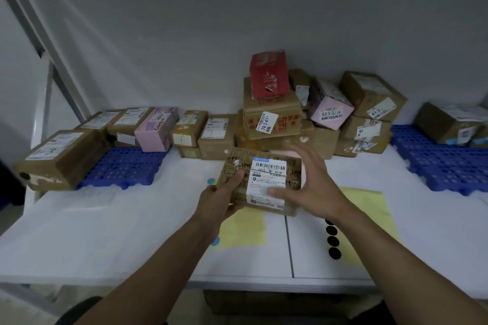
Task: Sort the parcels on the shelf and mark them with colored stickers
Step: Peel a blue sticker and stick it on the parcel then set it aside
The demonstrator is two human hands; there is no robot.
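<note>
Left hand (219, 200) has the parcel (293, 171) by its lower left corner, thumb pressed on the top face and fingers curled underneath. Right hand (311, 187) is at the parcel's right side, fingers spread wide and straight. Its thumb lies across the bottom of the white barcode label (268, 169), though the blur there makes it hard to say whether it actually touches. So the brown cardboard parcel sits between the two hands, lifted off the white shelf surface (105, 232) and tilted up toward the camera.

Below it are two yellow sheets, one (243, 229) under the left wrist and the other (369, 208) beyond the right forearm. A column of black stickers (332, 241) runs down the edge of the right-hand sheet. There is a blue sticker (211, 181) just beside the left thumb and another (215, 241) at the left sheet's lower corner.

Further back, a heap of parcels sits against the wall, with a red box (269, 74) on top and a pink box (330, 108) tipped beside it. To the left, a row of brown boxes and another pink one (155, 129) lines up on a blue pallet (124, 166). A second blue pallet (443, 163) on the far right carries more boxes.
</note>
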